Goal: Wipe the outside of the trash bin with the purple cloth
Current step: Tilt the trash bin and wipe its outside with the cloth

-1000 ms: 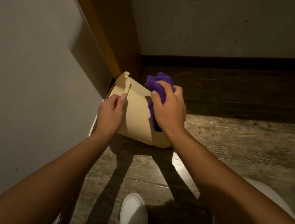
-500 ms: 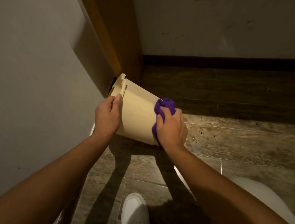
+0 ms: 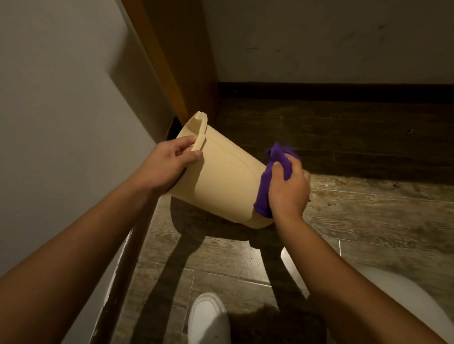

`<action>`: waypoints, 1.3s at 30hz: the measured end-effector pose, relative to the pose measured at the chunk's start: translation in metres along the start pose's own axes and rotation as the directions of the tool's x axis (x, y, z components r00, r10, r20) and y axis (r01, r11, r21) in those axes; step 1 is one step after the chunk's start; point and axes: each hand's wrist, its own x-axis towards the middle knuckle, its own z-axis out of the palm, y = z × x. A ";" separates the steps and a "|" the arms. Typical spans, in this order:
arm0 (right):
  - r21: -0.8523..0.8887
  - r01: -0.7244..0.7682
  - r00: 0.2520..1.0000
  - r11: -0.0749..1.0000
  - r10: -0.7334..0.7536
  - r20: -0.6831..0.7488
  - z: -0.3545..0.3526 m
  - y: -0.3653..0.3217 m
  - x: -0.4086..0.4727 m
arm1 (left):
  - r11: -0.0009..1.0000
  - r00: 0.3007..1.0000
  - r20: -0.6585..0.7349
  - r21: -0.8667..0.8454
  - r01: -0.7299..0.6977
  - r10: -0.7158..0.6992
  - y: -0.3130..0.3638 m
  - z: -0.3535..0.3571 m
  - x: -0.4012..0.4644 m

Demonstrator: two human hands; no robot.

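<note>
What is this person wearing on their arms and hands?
Nothing that shows: the left hand and right hand are bare, without gloves, rings or a watch, and both forearms are uncovered with no sleeve in view.

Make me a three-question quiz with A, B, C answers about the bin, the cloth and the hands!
1. Where on the bin is the cloth?
A. on its rim
B. on its side near the base
C. inside it

2. What colour is the bin?
A. green
B. black
C. cream

3. How does the bin stand?
A. tilted, rim toward the wall
B. upright on the floor
C. upside down

Answers:
1 B: the right hand presses the purple cloth against the side close to the bottom edge.
2 C: its whole outside is pale cream.
3 A: the left hand grips the rim and the bin leans, with only its bottom edge near the floor.
</note>
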 end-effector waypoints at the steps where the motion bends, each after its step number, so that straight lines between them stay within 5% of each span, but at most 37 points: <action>1: 0.043 0.029 1.000 0.999 -0.028 -0.013 -0.002 -0.003 0.001 | 1.000 0.998 0.056 -0.012 0.025 -0.025 -0.002 -0.004 -0.002; 4: 0.124 0.108 0.994 0.986 -0.105 -0.032 -0.007 -0.016 0.007 | 0.997 0.992 0.114 0.063 0.047 -0.054 -0.012 -0.012 -0.009; 9: 0.191 0.129 0.991 0.973 -0.134 0.010 -0.004 -0.039 0.018 | 0.995 0.985 -0.165 0.097 -0.030 0.046 -0.012 -0.004 -0.008; 15: -0.076 0.407 0.902 0.910 -0.388 0.192 0.023 -0.050 -0.005 | 0.976 0.935 -0.320 0.195 -0.092 0.152 -0.008 0.013 0.001; 21: -0.160 0.561 0.826 0.812 -0.537 0.174 0.059 -0.059 -0.054 | 0.980 0.917 -0.357 0.147 -0.134 0.178 -0.001 0.019 0.015; 30: -0.373 0.499 0.867 0.782 -0.455 0.205 0.059 -0.013 -0.031 | 0.988 0.841 -0.521 -0.117 0.098 -0.145 -0.009 0.005 0.035; 39: -0.516 0.304 0.945 0.800 -0.321 0.060 0.046 0.015 0.001 | 0.953 0.796 -0.533 -0.243 0.180 -0.286 -0.011 -0.003 0.038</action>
